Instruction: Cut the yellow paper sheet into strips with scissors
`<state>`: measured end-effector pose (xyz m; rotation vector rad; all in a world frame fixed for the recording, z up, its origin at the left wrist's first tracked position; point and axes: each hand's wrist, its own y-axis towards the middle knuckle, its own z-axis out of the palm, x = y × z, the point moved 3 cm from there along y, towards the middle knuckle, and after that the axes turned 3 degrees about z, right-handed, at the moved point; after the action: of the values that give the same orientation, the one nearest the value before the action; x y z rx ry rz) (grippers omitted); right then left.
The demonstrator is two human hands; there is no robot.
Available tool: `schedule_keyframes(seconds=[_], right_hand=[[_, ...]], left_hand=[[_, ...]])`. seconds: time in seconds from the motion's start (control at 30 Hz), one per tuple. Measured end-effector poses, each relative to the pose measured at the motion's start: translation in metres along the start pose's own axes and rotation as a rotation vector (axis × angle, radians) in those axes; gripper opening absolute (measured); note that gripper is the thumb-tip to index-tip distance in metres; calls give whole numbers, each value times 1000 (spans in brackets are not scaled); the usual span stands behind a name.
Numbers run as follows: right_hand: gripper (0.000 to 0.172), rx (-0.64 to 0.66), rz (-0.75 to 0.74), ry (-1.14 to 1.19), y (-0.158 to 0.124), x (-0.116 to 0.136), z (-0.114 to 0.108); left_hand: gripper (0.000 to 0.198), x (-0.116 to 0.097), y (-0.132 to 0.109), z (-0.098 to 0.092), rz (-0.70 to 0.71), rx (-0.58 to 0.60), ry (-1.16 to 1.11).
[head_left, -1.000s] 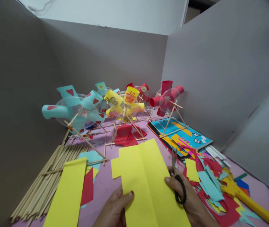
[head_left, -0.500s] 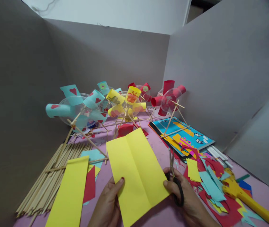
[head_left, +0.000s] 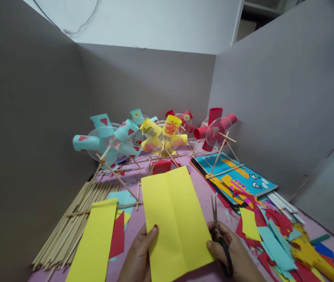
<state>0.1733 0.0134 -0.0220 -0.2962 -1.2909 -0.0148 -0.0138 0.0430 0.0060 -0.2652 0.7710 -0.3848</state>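
My left hand [head_left: 139, 256] pinches the left edge of a creased yellow paper sheet [head_left: 175, 219], which I hold up over the pink table [head_left: 134, 227]. The thumb of my right hand [head_left: 234, 256] presses the sheet's right edge. That same hand holds black-handled scissors [head_left: 218, 231], blades together and pointing away from me. A longer yellow paper strip [head_left: 95, 244] lies flat to the left, beside a red scrap [head_left: 117, 237].
Paper-and-stick wheel models stand at the back: a blue one [head_left: 108, 141], a yellow one [head_left: 162, 135], a red one [head_left: 215, 129]. A bundle of wooden sticks [head_left: 67, 227] lies left. Coloured scraps [head_left: 269, 231], a blue booklet [head_left: 237, 176] and a yellow glue gun [head_left: 311, 254] lie right. Grey cardboard walls [head_left: 273, 90] enclose the table.
The wide notched yellow sheet became a narrower rectangle with one centre crease, now held a little more upright. The view tilted up slightly. The scissors stayed in my right hand.
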Motion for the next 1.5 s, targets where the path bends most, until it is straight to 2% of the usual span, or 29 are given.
schedule_keyframes(seconds=[0.2, 0.37, 0.53, 0.7, 0.8, 0.9, 1.03, 1.17, 1.33, 1.4, 1.5], right_hand=[[35, 16, -35, 36, 2, -3, 0], [38, 21, -47, 44, 1, -4, 0], [40, 33, -63, 35, -2, -2, -4], [47, 105, 48, 211, 2, -8, -6], [49, 112, 66, 182, 3, -11, -3], [44, 169, 51, 126, 0, -15, 5], [44, 223, 42, 200, -3, -26, 13], [41, 289, 39, 292, -6, -27, 18], [41, 344, 54, 258, -10, -14, 21], [43, 338, 51, 207, -10, -13, 21], [46, 331, 56, 123, -8, -16, 21]], left_hand=[[41, 1, 1, -4, -5, -25, -25], [45, 2, 2, -4, 10, 1, -28], [40, 1, -1, -3, 16, 4, -21], [36, 1, 1, -8, 22, -35, 14], [34, 4, 4, -10, 15, -41, 28], [32, 12, 6, -10, -20, 1, 34], [29, 30, 6, -8, -121, 127, 62], [40, 41, 5, -6, -180, 262, 39], [52, 44, 3, -6, -244, 269, 27], [56, 43, 3, -6, -191, 265, 81], [48, 44, 5, -7, -60, 263, 187]])
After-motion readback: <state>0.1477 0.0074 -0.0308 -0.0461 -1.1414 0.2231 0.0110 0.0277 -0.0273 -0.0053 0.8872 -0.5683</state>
